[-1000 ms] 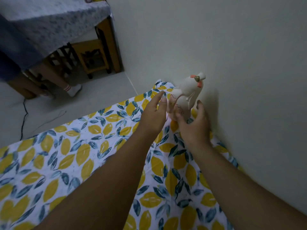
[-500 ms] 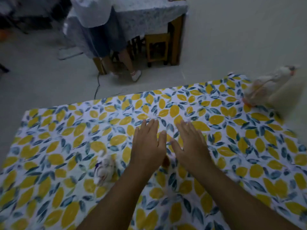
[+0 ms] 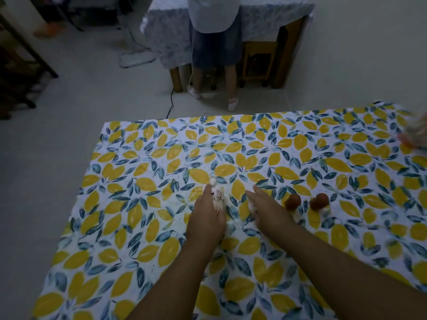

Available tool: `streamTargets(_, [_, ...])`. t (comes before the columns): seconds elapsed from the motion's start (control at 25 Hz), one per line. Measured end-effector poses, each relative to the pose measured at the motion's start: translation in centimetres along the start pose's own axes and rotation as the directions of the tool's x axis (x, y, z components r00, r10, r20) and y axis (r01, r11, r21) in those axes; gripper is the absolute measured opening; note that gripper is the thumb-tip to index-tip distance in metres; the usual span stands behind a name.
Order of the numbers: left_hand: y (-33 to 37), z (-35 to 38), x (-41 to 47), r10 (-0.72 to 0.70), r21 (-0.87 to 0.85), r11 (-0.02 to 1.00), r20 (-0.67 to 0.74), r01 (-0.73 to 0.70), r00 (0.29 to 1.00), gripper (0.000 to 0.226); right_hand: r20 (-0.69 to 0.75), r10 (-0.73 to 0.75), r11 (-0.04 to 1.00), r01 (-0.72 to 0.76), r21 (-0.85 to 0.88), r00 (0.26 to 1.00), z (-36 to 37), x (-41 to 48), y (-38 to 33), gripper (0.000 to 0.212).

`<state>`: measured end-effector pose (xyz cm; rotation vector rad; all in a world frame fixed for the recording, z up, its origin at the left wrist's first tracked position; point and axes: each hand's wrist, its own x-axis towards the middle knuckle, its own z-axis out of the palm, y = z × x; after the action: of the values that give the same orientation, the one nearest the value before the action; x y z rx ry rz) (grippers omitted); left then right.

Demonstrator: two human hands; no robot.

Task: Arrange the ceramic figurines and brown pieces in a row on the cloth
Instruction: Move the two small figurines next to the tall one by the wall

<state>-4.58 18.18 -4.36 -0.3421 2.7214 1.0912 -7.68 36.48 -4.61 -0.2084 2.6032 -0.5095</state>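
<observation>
Head view, dim light. I take the cloth (image 3: 143, 204), printed with yellow lemons and blue leaves, as my landmark; it is spread flat and fills the lower part of the frame.

Near the middle of the cloth my left hand (image 3: 206, 221) is over a small white figurine (image 3: 218, 196) with a reddish spiral mark on it. The fingers (image 3: 206, 192) lie along the figurine's left side and touch it, and the hand covers its near part. I cannot tell whether the fingers are closed round it or only resting against it.

Just right of that, my right hand (image 3: 269, 211) reaches forward with the fingers held out flat and together, palm down. A small white piece (image 3: 251, 205) shows at the hand's left edge, mostly hidden. I cannot tell whether the hand holds it or merely covers it.

Right of the right hand, still on the cloth, two brown pieces stand side by side, apart from each other. The nearer brown piece (image 3: 293, 200) is just beside the right hand. The farther brown piece (image 3: 320, 201) has a white base. Together with the two white items they form a rough line across the cloth's middle.

At the cloth's far right edge a pale figurine (image 3: 416, 132) is blurred and cut off by the frame.

Beyond the cloth, on the floor, a second person (image 3: 215, 42) stands at a covered table (image 3: 265, 17).
</observation>
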Motion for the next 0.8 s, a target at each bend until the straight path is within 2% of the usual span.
streamTargets(0.12, [0.3, 0.1, -0.1, 0.046, -0.102, 0.993, -0.053, -0.052, 0.998, 0.065, -0.063, -0.025, 0.993, 0.033, 0.118, 0.998, -0.6, -0.7, 0.0, 0.073])
streamTargets(0.2, [1.8, 0.0, 0.1, 0.092, -0.125, 0.987, -0.067, -0.100, 0.993, 0.060, -0.192, -0.026, 0.967, 0.074, 0.245, 0.981, -2.1, -2.0, 0.1, 0.067])
streamTargets(0.28, [4.8, 0.2, 0.9, 0.167, -0.119, 0.978, -0.025, -0.169, 0.986, 0.059, -0.353, 0.011, 0.961, 0.088, 0.263, 0.936, -4.4, -3.6, 1.3, 0.065])
streamTargets(0.36, [8.8, 1.0, 2.0, 0.264, -0.124, 0.958, 0.032, -0.259, 0.964, 0.058, -0.455, 0.095, 0.955, 0.048, 0.292, 0.885, -6.8, -5.1, 4.0, 0.065])
streamTargets(0.48, [16.4, 4.4, 3.6, 0.392, -0.133, 0.919, 0.176, -0.372, 0.903, 0.059, -0.515, 0.293, 0.885, -0.025, 0.466, 0.806, -10.5, -7.0, 10.9, 0.065])
streamTargets(0.56, [21.6, 8.0, 4.4, 0.438, -0.126, 0.899, 0.280, -0.420, 0.854, 0.059, -0.526, 0.390, 0.852, -0.080, 0.517, 0.756, -12.3, -8.4, 16.7, 0.066])
streamTargets(0.8, [35.6, 23.9, 6.4, 0.541, -0.074, 0.808, 0.487, -0.584, 0.686, 0.046, -0.494, 0.661, 0.704, -0.239, 0.669, 0.565, -14.7, -11.5, 34.7, 0.057])
